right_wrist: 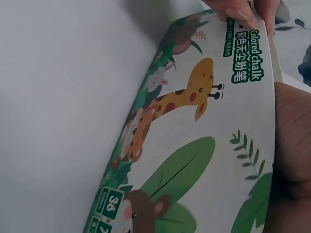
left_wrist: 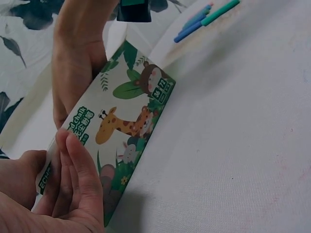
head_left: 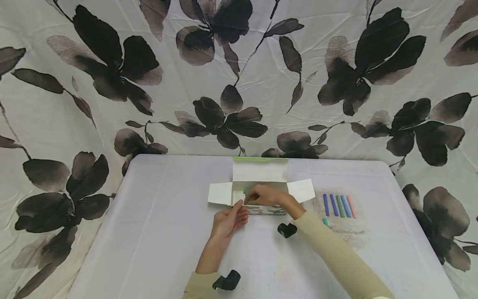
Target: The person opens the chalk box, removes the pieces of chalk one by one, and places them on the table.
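Observation:
An open chalk box (head_left: 261,211) printed with a giraffe and leaves (left_wrist: 131,121) (right_wrist: 194,126) lies in the middle of the white table (head_left: 157,232), flaps spread. My left hand (head_left: 228,219) holds its front wall at the left end, straight fingers (left_wrist: 80,170) flat on the printed face and the thumb over the rim. My right hand (head_left: 264,195) (left_wrist: 73,73) reaches into the box from above, fingers curled. It pinches a teal chalk stick (head_left: 245,192), only its tip showing.
Several loose chalk sticks (head_left: 339,205) (left_wrist: 194,23), blue, green and pink, lie in a row right of the box on a dusty patch. Another teal stick (head_left: 325,222) (left_wrist: 221,12) lies beside my right forearm. A flowered cloth (head_left: 239,83) hangs behind the table.

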The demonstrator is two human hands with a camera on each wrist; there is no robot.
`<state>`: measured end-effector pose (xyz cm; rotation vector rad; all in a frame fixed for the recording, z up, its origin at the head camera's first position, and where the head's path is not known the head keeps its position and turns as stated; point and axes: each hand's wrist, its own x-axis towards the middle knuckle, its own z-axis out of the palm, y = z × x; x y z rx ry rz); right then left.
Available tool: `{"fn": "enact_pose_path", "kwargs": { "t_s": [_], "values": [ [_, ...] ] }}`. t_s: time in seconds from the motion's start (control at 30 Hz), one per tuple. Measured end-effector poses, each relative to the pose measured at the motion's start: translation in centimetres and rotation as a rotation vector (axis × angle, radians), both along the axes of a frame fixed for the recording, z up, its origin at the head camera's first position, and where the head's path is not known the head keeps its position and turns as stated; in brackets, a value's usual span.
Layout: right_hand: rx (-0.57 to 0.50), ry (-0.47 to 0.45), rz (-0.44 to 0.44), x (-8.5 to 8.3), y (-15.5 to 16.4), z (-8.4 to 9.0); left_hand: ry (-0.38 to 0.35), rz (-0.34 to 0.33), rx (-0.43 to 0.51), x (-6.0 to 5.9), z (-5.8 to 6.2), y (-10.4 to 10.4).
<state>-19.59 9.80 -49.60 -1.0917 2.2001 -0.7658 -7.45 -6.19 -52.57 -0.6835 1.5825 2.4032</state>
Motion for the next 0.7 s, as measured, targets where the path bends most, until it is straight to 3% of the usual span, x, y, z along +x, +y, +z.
{"fn": "enact_pose_path", "kwargs": {
  "t_s": [0.2, 0.47, 0.7],
  "values": [
    [0.083, -0.001, 0.086, -0.7, -0.8, 0.6, 0.001, 0.009, 0.004, 0.0, 0.1, 0.1],
    [0.245, -0.056, 0.064, -1.3, -0.9, 0.9, 0.008, 0.006, 0.003, 0.1, 0.2, 0.2],
    [0.265, -0.113, 0.083, -1.5, -0.6, 0.7, -0.003, 0.017, 0.000, 0.2, 0.3, 0.3]
  ]
}}
